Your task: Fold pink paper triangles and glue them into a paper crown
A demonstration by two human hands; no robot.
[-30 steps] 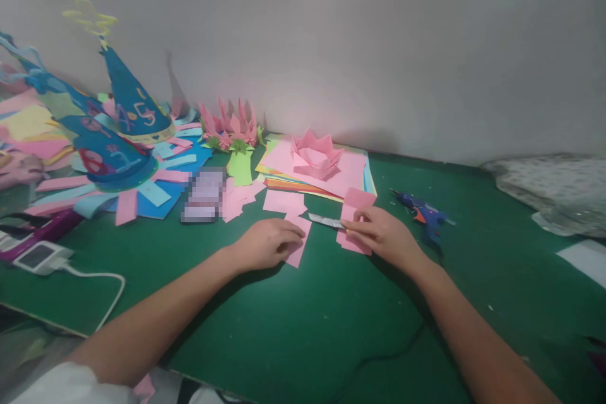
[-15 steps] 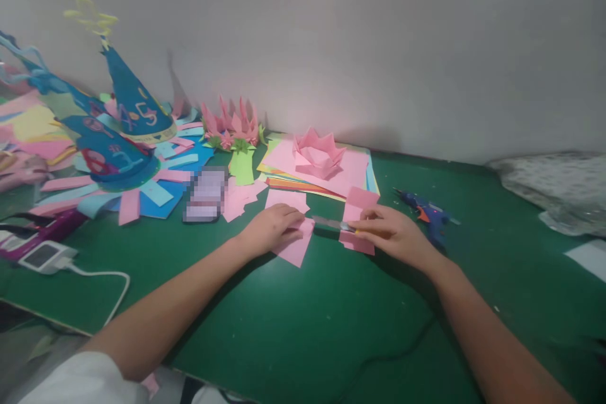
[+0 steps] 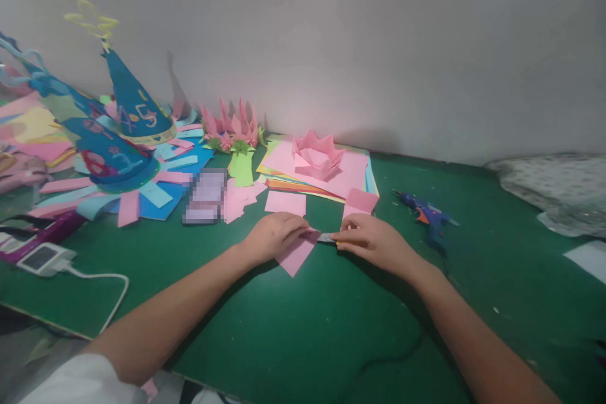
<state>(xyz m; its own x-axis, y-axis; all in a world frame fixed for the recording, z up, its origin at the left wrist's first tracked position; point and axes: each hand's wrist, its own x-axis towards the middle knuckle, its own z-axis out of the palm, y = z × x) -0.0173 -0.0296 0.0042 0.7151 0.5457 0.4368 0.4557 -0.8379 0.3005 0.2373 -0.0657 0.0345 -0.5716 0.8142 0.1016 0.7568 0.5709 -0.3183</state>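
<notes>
My left hand (image 3: 272, 237) is closed on a folded pink paper piece (image 3: 296, 254) that lies on the green table (image 3: 303, 334). My right hand (image 3: 372, 241) grips a small utility knife (image 3: 326, 237), and its silver blade points left and meets the top edge of that pink paper, right beside my left fingers. More pink paper pieces (image 3: 360, 201) lie just behind my right hand, and another pink piece (image 3: 285, 202) lies behind my left hand.
A stack of coloured sheets (image 3: 322, 172) carries a pink paper lotus (image 3: 316, 153). A blue glue gun (image 3: 426, 213) lies to the right. Blue paper cones (image 3: 130, 104), paper strips, a phone (image 3: 204, 196) and a charger with cable (image 3: 45, 257) sit at the left. Cloth (image 3: 553, 186) lies far right.
My right hand has moved left with the knife until the blade reaches the pink paper. My left hand has shifted the paper slightly and turned it.
</notes>
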